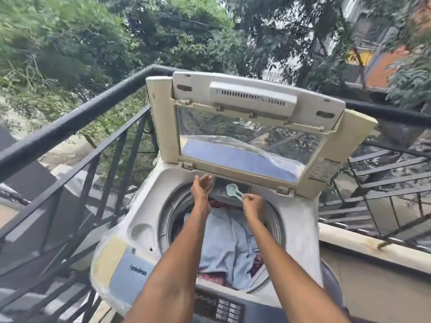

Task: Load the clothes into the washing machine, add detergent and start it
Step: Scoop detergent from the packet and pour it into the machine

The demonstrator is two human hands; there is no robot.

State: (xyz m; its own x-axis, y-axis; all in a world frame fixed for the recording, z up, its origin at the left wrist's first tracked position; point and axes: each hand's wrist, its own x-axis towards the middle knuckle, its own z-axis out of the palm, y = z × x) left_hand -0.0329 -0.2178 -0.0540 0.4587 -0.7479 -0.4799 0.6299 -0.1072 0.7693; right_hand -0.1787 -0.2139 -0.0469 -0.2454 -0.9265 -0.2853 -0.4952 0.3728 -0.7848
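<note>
A white top-loading washing machine stands on a balcony with its lid raised. Light blue and dark red clothes fill the drum. At the drum's far rim sits the grey detergent tray. My right hand pinches the handle of a pale blue scoop, whose bowl lies over the tray. My left hand is at the tray's left edge with the fingers apart, holding nothing. The control panel is at the near edge.
A black metal balcony railing runs along the left and behind the machine, with more railing on the right. A low concrete ledge lies right of the machine. Trees and buildings fill the background.
</note>
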